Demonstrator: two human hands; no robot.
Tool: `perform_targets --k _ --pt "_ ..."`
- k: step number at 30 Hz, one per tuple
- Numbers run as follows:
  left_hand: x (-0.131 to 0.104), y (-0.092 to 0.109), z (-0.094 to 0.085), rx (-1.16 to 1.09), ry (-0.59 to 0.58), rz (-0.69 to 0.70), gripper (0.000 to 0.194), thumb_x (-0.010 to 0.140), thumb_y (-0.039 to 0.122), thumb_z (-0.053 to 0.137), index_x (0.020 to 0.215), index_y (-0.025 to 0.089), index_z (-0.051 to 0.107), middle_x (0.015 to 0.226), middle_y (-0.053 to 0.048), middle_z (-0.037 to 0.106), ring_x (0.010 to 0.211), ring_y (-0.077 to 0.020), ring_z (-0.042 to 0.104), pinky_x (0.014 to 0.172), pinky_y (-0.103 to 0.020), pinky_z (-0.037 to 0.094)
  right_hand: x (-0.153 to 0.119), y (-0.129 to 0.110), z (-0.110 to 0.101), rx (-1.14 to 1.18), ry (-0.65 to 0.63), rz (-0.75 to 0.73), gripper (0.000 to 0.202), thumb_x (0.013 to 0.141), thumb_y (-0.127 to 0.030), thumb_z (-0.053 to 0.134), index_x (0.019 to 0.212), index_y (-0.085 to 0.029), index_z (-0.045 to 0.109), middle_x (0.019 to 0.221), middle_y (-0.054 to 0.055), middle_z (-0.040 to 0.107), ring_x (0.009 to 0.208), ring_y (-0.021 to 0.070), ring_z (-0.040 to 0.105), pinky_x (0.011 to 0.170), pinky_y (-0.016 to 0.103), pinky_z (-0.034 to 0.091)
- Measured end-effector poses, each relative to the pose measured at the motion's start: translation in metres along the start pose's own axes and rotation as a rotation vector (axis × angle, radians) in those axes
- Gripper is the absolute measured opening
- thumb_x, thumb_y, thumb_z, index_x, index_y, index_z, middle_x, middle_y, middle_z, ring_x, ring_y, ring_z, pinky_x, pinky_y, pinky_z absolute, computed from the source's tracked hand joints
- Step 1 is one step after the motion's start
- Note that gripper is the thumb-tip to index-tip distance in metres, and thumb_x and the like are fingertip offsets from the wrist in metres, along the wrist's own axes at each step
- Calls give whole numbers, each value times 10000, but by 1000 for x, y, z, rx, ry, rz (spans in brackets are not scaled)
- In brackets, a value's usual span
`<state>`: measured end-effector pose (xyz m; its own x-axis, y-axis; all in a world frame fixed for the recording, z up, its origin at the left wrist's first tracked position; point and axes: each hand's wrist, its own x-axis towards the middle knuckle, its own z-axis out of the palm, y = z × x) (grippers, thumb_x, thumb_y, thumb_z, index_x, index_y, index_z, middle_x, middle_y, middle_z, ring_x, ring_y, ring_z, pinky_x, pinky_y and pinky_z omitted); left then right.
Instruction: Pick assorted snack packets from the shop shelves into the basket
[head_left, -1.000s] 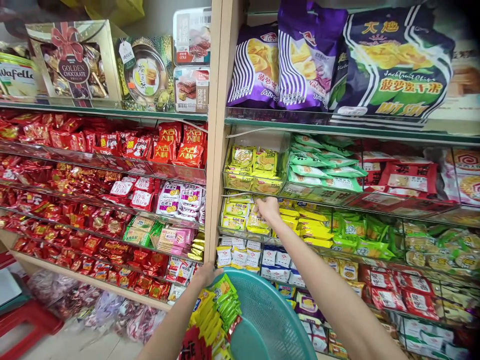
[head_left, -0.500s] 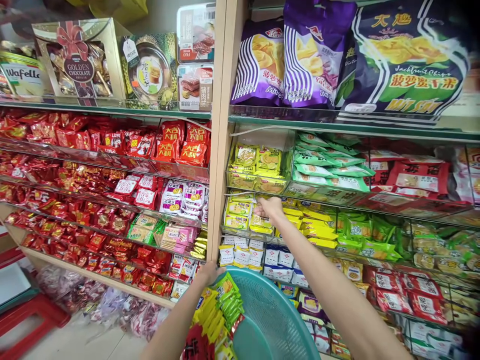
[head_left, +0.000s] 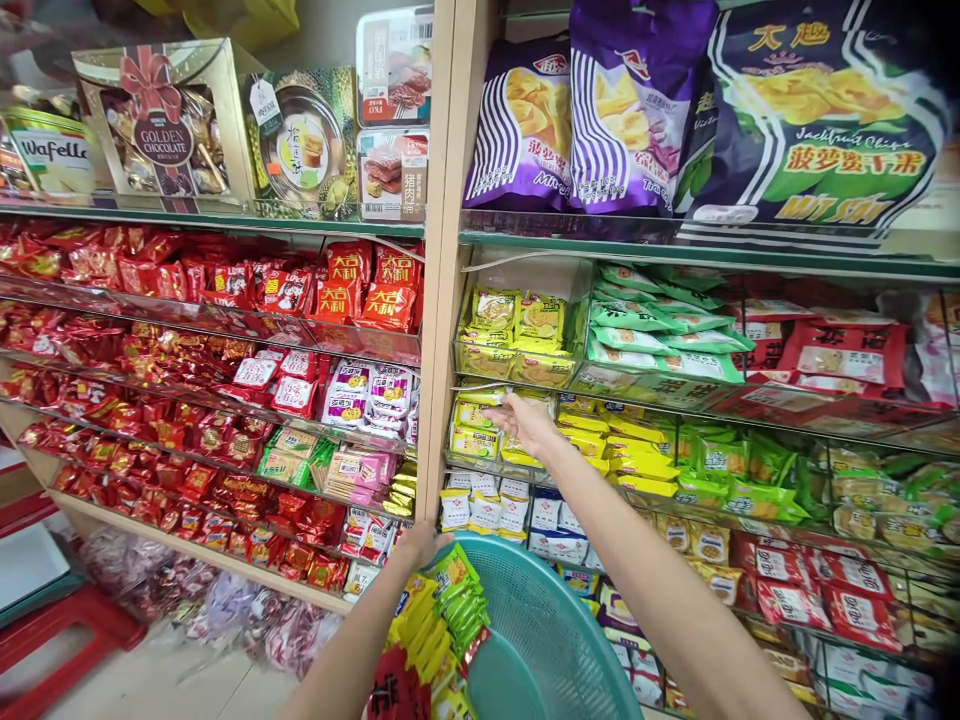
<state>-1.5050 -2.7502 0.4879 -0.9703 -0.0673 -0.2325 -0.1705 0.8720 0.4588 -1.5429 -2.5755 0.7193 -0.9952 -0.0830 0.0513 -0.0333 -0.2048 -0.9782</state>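
Right fingers point(head_left: 505, 416) at yellow packets point(head_left: 472, 443), just below upper tray's edge point(head_left: 544, 384).

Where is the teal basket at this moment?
In the head view, the teal basket is at bottom centre, its rim at the left hand, below the white packets.

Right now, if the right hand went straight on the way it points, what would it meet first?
Probably the yellow packets beside the wooden upright, just ahead of the right hand. Depth is unclear in this single view, so its fingers may already touch them.
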Motion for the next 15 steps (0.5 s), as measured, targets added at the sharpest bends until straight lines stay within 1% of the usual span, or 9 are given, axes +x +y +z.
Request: perform_targets --k 4,7,9,12,15 --pt "-1 1 -1 4 6 8 650 717 668 365 1082 165 556 1160 -125 586 1049 -271 546 803 -294 415 -6 1 -3 146 -48 11 119 767 -123 518 674 -159 453 658 10 584 733 127 661 616 155 539" --pt "-1 1 -2 5 6 14 660 711 669 373 1102 163 538 1159 -122 587 1048 -272 547 804 -296 414 -17 2 -10 231 -62 27 100 759 -115 517 687 -154 460 681 12 578 772 135 658 620 140 535" --pt "0 1 -2 6 5 16 666 714 665 374 1126 162 520 1168 -120 581 1058 -273 539 818 -302 409 -31 2 -17 227 -66 27 81 757 -121 514 699 -153 466 690 15 581 793 139 655 605 130 530" --pt "3 0 0 15 2 10 674 715 672 361 1124 162 523 1184 -126 568 1071 -279 527 827 -307 405 -60 6 -32 221 -79 29 59 752 -130 509 712 -156 475 716 21 594 814 144 651 590 130 525" --pt "6 -1 1 26 -6 8 683 712 686 347 1100 157 537 1174 -131 573 1055 -280 536 808 -305 413 -92 25 -49 206 -104 99 50 730 -160 533 727 -162 484 769 25 606 812 159 652 580 160 530"
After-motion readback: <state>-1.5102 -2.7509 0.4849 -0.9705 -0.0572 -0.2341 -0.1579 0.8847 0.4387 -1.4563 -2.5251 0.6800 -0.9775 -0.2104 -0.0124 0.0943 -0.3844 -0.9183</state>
